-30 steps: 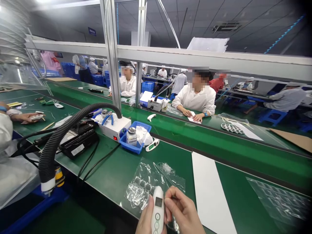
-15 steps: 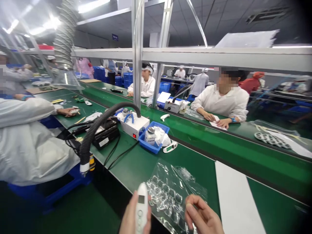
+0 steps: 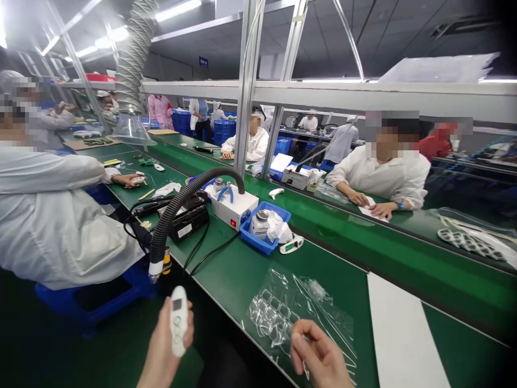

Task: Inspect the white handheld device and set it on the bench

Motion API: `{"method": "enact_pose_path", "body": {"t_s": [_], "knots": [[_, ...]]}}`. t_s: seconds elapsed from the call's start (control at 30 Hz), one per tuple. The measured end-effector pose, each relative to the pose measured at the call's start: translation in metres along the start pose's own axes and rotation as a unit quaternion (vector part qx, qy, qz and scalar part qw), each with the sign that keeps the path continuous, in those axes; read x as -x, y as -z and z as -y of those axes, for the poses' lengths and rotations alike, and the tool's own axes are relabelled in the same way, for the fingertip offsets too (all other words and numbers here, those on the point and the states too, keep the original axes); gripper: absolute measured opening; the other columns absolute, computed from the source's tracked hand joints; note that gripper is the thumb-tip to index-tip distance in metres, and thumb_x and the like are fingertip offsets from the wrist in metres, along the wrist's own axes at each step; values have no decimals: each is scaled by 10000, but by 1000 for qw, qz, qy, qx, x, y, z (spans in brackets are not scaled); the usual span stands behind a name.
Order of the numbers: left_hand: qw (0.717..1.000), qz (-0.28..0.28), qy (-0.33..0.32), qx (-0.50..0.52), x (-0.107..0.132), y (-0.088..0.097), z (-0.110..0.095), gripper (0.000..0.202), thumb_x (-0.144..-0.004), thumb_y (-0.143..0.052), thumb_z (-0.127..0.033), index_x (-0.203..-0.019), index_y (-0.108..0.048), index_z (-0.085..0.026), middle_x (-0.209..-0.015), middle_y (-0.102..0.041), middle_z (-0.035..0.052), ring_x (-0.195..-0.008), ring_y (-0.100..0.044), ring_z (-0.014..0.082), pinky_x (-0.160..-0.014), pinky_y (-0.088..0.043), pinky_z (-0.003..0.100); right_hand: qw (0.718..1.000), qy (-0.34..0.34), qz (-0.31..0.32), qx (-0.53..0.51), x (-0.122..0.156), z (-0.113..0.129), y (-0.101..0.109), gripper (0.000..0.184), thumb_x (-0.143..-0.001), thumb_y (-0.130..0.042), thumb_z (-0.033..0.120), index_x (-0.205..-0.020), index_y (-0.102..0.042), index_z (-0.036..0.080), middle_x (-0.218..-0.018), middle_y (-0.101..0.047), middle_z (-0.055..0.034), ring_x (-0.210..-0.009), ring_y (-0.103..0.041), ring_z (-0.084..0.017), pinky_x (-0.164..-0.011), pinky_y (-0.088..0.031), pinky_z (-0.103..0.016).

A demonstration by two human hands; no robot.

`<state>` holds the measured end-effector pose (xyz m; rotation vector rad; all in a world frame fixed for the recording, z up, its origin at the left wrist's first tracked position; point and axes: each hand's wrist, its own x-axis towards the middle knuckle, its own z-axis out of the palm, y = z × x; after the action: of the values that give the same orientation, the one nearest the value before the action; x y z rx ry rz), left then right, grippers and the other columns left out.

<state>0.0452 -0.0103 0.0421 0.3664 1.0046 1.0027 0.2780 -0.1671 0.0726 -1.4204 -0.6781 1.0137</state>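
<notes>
My left hand (image 3: 161, 337) is wrapped round a slim white handheld device (image 3: 178, 330) with a small dark screen and round buttons on its face. It is held upright past the table's front edge, below the end of a black flexible hose (image 3: 165, 231). My right hand (image 3: 321, 353) has its thumb and fingers pinched together, and whatever lies between them is too small or hidden to name. Behind and beside that hand, on the green table, are clear plastic bags (image 3: 299, 291) and clear, glossy plastic pieces (image 3: 266, 318).
A blue tray (image 3: 258, 245) holds a metal-topped bottle and white cloth. Next to it stand a white box (image 3: 236, 207) with a red switch and an opened white device (image 3: 291, 244). A white sheet (image 3: 399, 328) lies at right. Co-workers sit at left (image 3: 60, 215) and across the table (image 3: 379, 178).
My left hand has carried the white device left, away from the plastic pieces and beyond the table edge. The right hand stays pinched, slightly further left. The whole view has shifted a little.
</notes>
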Motion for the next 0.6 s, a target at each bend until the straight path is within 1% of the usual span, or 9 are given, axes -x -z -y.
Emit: {"method": "enact_pose_path", "body": {"t_s": [0.1,0.13,0.2,0.27,0.33,0.4,0.43,0.5,0.6], "knots": [[988,108,88,-60,44,-31,37,440,-833,-543,-571,-880,-621,-141,-545,-586,-5,-341,-415,60,-342,-272,168,998,0,47,30,3,5,-9,384,-843,-612,565,-784,-532,194,-522,-453,57,-499,-412,-108,-546,-311,-243],[981,134,104,-90,55,-40,47,476,-832,-515,-606,-863,-619,-143,-555,-601,4,-331,-415,62,-332,-259,173,997,-2,73,41,5,8,-12,384,-851,-600,566,-775,-524,198,-535,-443,58,-501,-419,-111,-539,-312,-242],[963,159,125,-176,71,-53,63,582,-824,-446,-678,-840,-637,-129,-445,-537,-8,-340,-427,84,-358,-306,189,991,2,118,59,10,14,-18,387,-860,-578,569,-754,-512,203,-598,-443,48,-508,-427,-110,-524,-320,-240],[949,151,91,-262,78,-59,74,634,-768,-489,-716,-889,-664,-119,-492,-594,29,-446,-547,144,-434,-425,229,985,25,145,94,14,21,-23,375,-885,-547,546,-737,-507,204,-682,-465,25,-544,-446,-113,-537,-344,-242],[937,137,23,-320,79,-59,81,665,-643,-668,-670,-1008,-673,-115,-769,-720,116,-739,-673,234,-637,-537,284,976,65,141,155,17,25,-25,351,-923,-500,491,-720,-499,204,-740,-482,5,-604,-470,-128,-576,-364,-248],[918,138,-45,-368,79,-55,87,754,-542,-790,-551,-1136,-646,-110,-1092,-702,177,-1047,-633,310,-873,-522,330,964,98,120,218,17,27,-25,325,-949,-458,430,-717,-490,206,-753,-491,-7,-659,-482,-147,-610,-371,-256],[906,146,-68,-391,79,-53,89,789,-534,-803,-504,-1190,-623,-105,-1191,-664,191,-1129,-594,331,-946,-491,350,959,106,107,240,17,27,-24,313,-956,-442,406,-719,-487,207,-752,-492,-8,-676,-484,-153,-618,-372,-259],[878,166,-100,-438,79,-51,94,800,-588,-766,-472,-1264,-576,-89,-1250,-632,211,-1145,-588,346,-988,-470,394,955,109,88,261,15,25,-22,285,-961,-426,371,-737,-489,208,-758,-498,-11,-700,-491,-162,-625,-377,-263],[857,185,-110,-467,79,-49,99,790,-646,-711,-470,-1305,-539,-72,-1217,-648,228,-1056,-640,342,-955,-494,425,955,106,82,265,13,21,-20,263,-962,-424,339,-746,-493,206,-761,-508,-15,-727,-511,-168,-622,-383,-260]]}}
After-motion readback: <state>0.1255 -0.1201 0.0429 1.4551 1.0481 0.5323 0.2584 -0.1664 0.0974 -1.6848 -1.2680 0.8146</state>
